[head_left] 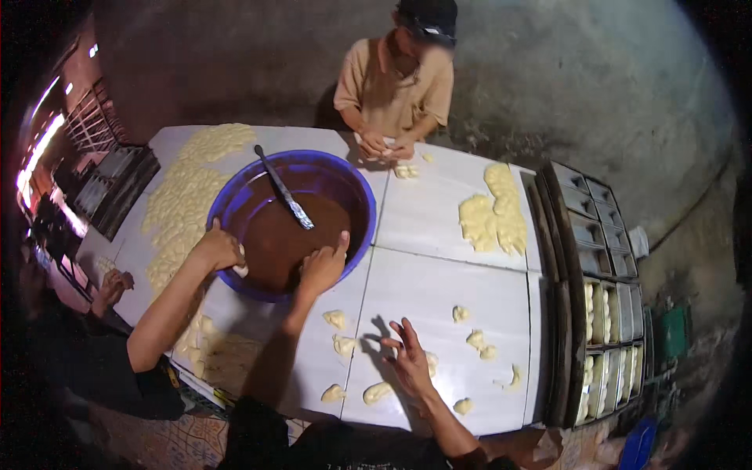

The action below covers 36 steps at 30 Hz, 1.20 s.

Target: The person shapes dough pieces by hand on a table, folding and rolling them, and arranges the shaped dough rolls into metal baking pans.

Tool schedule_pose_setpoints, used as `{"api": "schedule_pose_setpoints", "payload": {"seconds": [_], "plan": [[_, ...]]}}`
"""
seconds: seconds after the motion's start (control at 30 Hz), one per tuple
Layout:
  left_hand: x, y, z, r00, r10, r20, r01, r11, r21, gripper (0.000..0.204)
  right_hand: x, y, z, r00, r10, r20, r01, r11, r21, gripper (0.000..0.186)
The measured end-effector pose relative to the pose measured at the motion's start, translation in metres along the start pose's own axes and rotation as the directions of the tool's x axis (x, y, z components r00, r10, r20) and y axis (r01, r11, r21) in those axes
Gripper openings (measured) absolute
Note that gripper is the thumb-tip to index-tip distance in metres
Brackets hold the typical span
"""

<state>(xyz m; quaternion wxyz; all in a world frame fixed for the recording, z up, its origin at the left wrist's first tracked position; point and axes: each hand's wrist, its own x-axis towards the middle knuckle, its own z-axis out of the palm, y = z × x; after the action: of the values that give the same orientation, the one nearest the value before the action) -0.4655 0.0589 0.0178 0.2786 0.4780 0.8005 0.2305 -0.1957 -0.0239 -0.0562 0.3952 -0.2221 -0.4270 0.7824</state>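
My left hand reaches into a blue plastic basin of smooth brown filling. Its thumb points up; the other fingers bend down toward the filling and are mostly hidden. My right hand is open over the white tabletop, fingers spread, holding nothing. Around it lie small pale dough pieces, among them a longer one to its left and a double lump to its right. A long-handled utensil with a shiny blade leans in the basin. At the basin's left rim is a co-worker's hand.
Many dough pieces cover the table's left side. A larger dough cluster lies far right. Across the table, a person in a cap handles dough. Metal tins, some holding dough, line the right edge. A dark scale-like device stands far left.
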Motion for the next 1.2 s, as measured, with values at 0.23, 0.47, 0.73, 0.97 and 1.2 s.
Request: {"api": "schedule_pose_setpoints", "payload": {"seconds": [0.23,0.47,0.73,0.97,1.2], "plan": [[-0.137,0.035,0.061,0.944,0.114,0.310,0.269,0.280,-0.921,0.102,0.009,0.008,-0.024,0.957,0.286,0.046,-0.274,0.841,0.467,0.037],[-0.182,0.031,0.113,0.997,0.011,0.071,0.048,0.640,-0.767,0.062,-0.030,-0.018,-0.002,0.922,-0.383,0.051,0.251,0.493,-0.833,0.038],[-0.210,0.031,0.126,0.944,0.329,0.030,-0.232,0.724,-0.650,0.025,-0.056,-0.053,-0.015,0.927,-0.327,-0.182,0.218,0.867,-0.447,0.015],[-0.230,0.033,0.174,0.977,0.139,0.164,0.052,0.588,-0.807,0.049,-0.104,-0.056,-0.025,0.953,-0.118,-0.280,-0.089,0.772,-0.629,0.023],[-0.229,0.021,0.188,0.944,0.315,-0.095,-0.308,0.747,-0.590,0.073,-0.118,-0.030,-0.060,0.896,-0.252,-0.367,-0.041,0.773,-0.633,0.026]]}}
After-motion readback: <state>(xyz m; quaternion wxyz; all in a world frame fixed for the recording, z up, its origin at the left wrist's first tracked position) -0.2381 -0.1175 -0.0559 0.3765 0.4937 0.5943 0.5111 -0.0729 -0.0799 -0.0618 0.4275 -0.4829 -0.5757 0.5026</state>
